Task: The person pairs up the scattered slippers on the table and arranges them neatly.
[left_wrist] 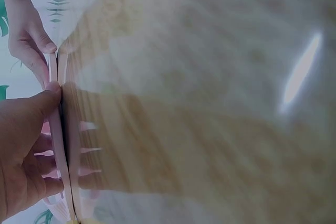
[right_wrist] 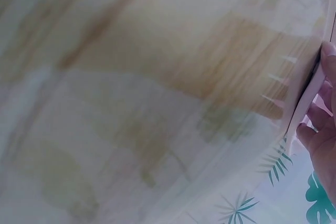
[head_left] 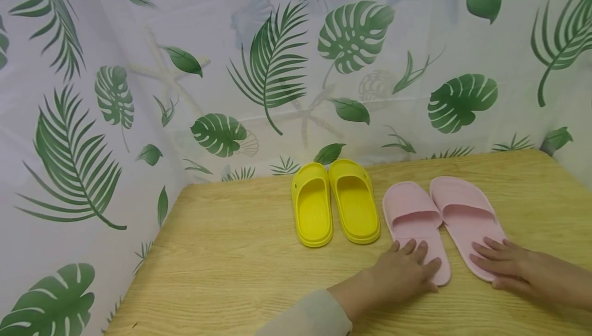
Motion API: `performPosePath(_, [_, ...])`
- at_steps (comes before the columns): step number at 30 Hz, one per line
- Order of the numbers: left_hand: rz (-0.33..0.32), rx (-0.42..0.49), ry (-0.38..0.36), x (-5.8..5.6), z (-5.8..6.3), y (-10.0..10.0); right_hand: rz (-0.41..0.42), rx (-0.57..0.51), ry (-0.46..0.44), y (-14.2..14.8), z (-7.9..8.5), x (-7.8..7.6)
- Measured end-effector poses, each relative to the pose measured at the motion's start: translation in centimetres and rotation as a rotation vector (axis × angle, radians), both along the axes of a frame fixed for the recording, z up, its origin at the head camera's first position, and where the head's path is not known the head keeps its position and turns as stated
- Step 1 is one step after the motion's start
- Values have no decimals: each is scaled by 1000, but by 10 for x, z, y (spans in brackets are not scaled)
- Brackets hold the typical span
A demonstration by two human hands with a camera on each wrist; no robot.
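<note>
A pair of pink slippers lies on the wooden table, heels towards me: the left slipper (head_left: 409,201) and the right slipper (head_left: 464,198) meet near their straps. My left hand (head_left: 402,274) rests on the left slipper's heel half, fingers spread over the sole, thumb at the heel edge. In the left wrist view, this hand's thumb (left_wrist: 50,95) touches the slipper's rim close over the tabletop. My right hand (head_left: 522,269) lies on the other heel with fingers extended over the insole. Its thumb (right_wrist: 329,56) is at that slipper's edge in the right wrist view.
Yellow slippers, one left (head_left: 314,223) and one right (head_left: 356,212), stand side by side left of the pink pair, toes to the back. A leaf-printed cloth (head_left: 287,161) hangs behind the table (head_left: 222,254) and along its left side.
</note>
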State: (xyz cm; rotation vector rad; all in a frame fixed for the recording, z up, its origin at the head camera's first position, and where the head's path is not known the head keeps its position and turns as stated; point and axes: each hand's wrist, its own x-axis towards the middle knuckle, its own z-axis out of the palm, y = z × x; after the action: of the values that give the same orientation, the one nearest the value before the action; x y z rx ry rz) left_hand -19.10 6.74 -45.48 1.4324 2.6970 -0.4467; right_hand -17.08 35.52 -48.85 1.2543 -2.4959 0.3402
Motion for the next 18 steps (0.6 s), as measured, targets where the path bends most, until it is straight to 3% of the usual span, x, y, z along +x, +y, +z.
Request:
performPosePath(10, [8,1,-20,-4,2,0,43,-41,19,-2,2,-5])
performPosePath(18, [21,-15,-22,-4,4,2,23,-20,28,-2,0,-7])
